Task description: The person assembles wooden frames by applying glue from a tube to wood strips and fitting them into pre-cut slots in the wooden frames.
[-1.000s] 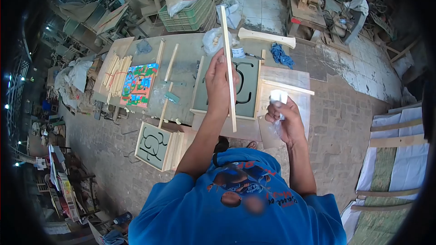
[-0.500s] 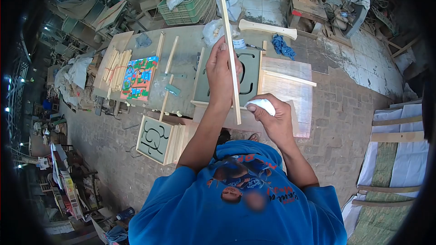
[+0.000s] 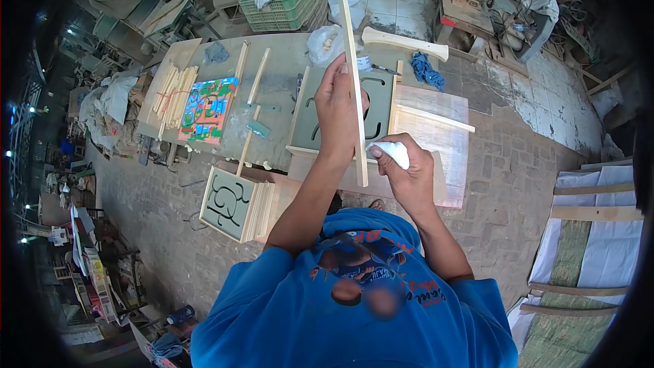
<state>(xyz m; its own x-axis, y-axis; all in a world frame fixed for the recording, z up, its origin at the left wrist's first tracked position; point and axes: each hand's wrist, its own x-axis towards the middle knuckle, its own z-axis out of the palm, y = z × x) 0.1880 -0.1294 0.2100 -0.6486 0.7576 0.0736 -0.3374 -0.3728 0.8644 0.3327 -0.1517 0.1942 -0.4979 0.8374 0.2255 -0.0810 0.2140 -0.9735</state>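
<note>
Shirt (image 3: pixel 354 286): strong blue, dark multicoloured print with red and white lettering on it. Strip of wood (image 3: pixel 357 95): pale cream-yellow. Item in the right hand (image 3: pixel 411 172): white. Framed panel (image 3: pixel 308 117): grey-green, black curving lines, light wood frame. Stacked panel (image 3: pixel 228 203): same grey-green, same black curves. Painted board (image 3: pixel 208 110): bright blue, green, red and orange, busy patchwork. Bundled sticks (image 3: pixel 175 95): pale yellow, reddish tie. Crumpled cloth (image 3: pixel 428 71): deep blue. Crate (image 3: pixel 283 10): green. Surface (image 3: pixel 228 88): dull grey-brown. Paving (image 3: pixel 501 163): brownish grey, brick pattern.
</note>
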